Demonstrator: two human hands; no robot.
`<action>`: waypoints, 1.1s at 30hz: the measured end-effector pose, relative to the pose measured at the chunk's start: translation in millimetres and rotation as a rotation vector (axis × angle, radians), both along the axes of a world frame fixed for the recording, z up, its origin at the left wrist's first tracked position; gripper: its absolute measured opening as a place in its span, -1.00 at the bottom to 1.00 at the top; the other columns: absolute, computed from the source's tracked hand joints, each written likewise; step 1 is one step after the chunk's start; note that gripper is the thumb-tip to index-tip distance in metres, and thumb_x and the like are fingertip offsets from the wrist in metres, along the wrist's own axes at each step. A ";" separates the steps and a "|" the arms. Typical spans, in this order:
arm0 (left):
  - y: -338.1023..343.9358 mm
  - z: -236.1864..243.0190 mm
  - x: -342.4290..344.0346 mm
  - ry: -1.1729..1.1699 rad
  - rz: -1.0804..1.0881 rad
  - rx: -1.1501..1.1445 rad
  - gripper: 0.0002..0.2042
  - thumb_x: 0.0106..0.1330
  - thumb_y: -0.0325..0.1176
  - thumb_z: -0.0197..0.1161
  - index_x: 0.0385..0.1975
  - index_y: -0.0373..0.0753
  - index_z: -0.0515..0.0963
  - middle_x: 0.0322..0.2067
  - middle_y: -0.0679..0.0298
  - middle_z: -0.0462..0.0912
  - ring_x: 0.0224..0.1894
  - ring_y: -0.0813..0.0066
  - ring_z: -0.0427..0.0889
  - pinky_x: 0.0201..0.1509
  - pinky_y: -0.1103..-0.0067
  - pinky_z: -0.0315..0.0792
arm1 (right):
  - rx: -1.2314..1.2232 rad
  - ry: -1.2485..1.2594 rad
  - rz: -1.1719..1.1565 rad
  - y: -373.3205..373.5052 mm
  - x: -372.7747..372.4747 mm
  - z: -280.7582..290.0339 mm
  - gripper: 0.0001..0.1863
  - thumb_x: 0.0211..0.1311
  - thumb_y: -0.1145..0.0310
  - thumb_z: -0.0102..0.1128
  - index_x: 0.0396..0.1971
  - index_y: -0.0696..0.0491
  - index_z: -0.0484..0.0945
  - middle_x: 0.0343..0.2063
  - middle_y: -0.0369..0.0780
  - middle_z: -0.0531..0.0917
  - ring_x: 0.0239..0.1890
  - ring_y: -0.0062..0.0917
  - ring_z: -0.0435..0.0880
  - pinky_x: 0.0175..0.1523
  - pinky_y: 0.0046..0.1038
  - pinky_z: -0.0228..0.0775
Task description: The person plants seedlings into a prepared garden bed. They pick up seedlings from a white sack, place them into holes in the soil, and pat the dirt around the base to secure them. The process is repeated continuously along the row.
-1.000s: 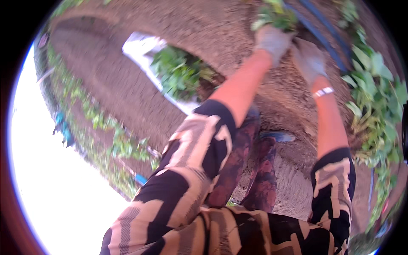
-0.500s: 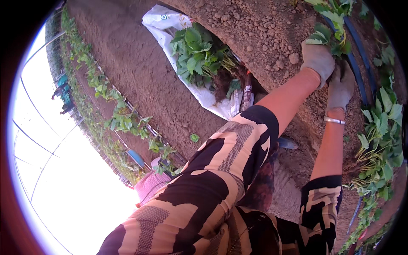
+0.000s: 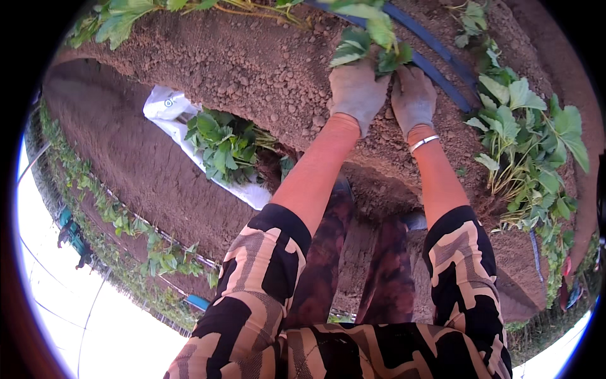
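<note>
Both my hands wear pale grey gloves and meet at the base of a strawberry plant (image 3: 386,58) standing in the raised soil bed. My left hand (image 3: 358,95) is curled in against the stems, just under the leaves. Close on its right, my right hand (image 3: 413,102) bends its fingers down around the same base. Leaves and gloves hide the fingertips and the plant's roots. Directly beyond my right hand, dark blue drip hoses (image 3: 435,54) run along the bed.
A white sack (image 3: 183,136) with bundled strawberry plants (image 3: 222,144) lies left, beside the crumbly bed (image 3: 252,69). Loose strawberry plants (image 3: 521,139) lie in a heap at right. Planted rows (image 3: 151,237) run along the left. My legs (image 3: 385,271) stand in the furrow below.
The view has turned, so the hands and the sack appear farther left and both legs show. My hands stay at the same plant, close together.
</note>
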State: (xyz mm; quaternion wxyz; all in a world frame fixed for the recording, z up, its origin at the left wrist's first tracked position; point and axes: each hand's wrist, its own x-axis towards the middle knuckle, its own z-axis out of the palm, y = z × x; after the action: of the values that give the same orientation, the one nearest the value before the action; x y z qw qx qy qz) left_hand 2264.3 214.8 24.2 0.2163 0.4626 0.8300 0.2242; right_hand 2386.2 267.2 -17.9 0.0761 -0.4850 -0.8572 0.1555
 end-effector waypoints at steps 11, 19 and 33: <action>8.0 -20.2 8.9 0.178 0.015 -0.165 -0.64 0.09 -0.14 0.32 -0.22 -0.26 0.60 -0.17 -0.01 0.57 -0.06 0.09 0.55 0.05 0.37 0.42 | 0.032 -0.048 0.128 13.7 3.9 28.6 -0.62 0.28 0.27 -0.05 0.09 -0.02 0.41 0.09 -0.18 0.45 0.17 -0.23 0.36 0.18 -0.25 0.29; -23.5 -4.9 42.5 0.115 0.245 0.111 -0.62 0.14 -0.31 0.25 -0.04 -0.28 0.49 -0.05 0.02 0.54 0.03 0.03 0.49 0.12 0.29 0.35 | -0.034 0.502 0.112 -36.6 131.6 56.2 -0.60 0.28 0.26 0.03 0.10 0.02 0.42 0.07 -0.15 0.50 0.14 -0.23 0.42 0.22 -0.28 0.24; -20.7 36.2 339.8 -0.382 0.139 -0.145 -0.63 0.19 -0.24 0.29 -0.13 -0.40 0.55 -0.21 0.07 0.63 -0.21 0.22 0.61 -0.06 0.46 0.44 | -0.590 0.732 -0.634 -105.7 405.3 119.3 -0.71 0.33 0.33 0.08 -0.07 0.18 0.55 -0.16 -0.19 0.64 -0.08 -0.54 0.59 0.03 -0.53 0.40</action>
State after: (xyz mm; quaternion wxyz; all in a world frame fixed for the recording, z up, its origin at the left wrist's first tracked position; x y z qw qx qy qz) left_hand 2604.0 194.1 60.3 0.3866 0.3366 0.8177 0.2618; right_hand 2791.4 161.5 101.4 0.2725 -0.6338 -0.5075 0.5162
